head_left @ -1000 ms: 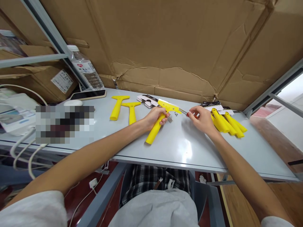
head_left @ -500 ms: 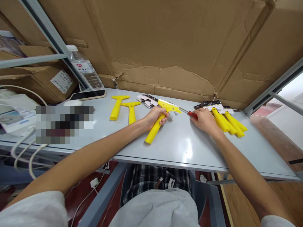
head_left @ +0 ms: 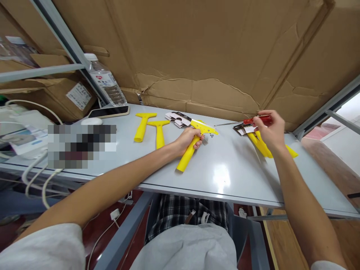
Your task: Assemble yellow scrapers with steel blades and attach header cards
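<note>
My left hand is closed around the neck of a yellow plastic scraper, its wide T-shaped head angled up and its hollow handle end toward the table's front edge. A small grey metal piece shows beside the fingers. Several tiny screws lie just right of the scraper head. My right hand is raised and grips a red-handled screwdriver, whose thin shaft points left toward the scraper, with its tip apart from it. Two more yellow scrapers lie to the left.
Black-and-white cards lie behind the scraper head, with more cards at right by several yellow handles. A phone, a plastic bottle and cables stand left. Cardboard walls the back; metal shelf posts flank it.
My right hand has lifted and moved right with the screwdriver, drawing its tip away from the scraper head. My left hand still holds the scraper in about the same place.
</note>
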Motion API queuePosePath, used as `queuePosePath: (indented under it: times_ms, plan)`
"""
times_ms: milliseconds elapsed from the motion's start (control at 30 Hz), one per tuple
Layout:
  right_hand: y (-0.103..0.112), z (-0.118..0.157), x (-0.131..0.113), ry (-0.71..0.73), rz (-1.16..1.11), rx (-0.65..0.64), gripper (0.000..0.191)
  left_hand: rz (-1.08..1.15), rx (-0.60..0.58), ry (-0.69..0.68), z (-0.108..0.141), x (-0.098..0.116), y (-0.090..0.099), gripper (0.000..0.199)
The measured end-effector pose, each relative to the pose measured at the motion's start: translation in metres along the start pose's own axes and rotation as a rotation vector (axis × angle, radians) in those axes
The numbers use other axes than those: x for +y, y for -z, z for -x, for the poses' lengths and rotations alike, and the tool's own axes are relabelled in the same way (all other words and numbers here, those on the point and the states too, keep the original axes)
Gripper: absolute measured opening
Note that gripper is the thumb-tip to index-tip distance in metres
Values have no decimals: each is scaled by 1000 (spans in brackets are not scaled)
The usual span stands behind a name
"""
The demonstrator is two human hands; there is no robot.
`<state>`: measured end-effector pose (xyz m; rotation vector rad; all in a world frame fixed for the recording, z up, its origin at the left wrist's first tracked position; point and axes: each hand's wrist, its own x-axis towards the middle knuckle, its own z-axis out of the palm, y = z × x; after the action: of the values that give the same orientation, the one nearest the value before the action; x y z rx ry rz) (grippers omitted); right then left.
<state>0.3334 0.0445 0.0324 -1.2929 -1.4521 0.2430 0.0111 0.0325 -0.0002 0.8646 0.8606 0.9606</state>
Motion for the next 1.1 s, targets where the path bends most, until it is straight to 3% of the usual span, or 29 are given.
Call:
queuePosePath:
  times_ms: [100,167,300,567,767,1100]
  plan:
    - [9,-7,-5,80,-149,222,34,-5,22,12,1,-1,-2,19]
    - [13,-8,-9,108,-246,276,35,-14,31,11,2,-1,-3,20]
    - [14,-6,-16,131,-371,226,38,-27,35,7,4,0,-4,23]
    - [9,1,-25,221,-360,142,40,-60,28,20,2,-3,-2,25]
    - [12,9,-31,98,-149,112,37,-54,26,9,2,-3,-2,30]
    - [13,12,-36,175,-79,135,36,-51,59,27,5,-2,-5,30]
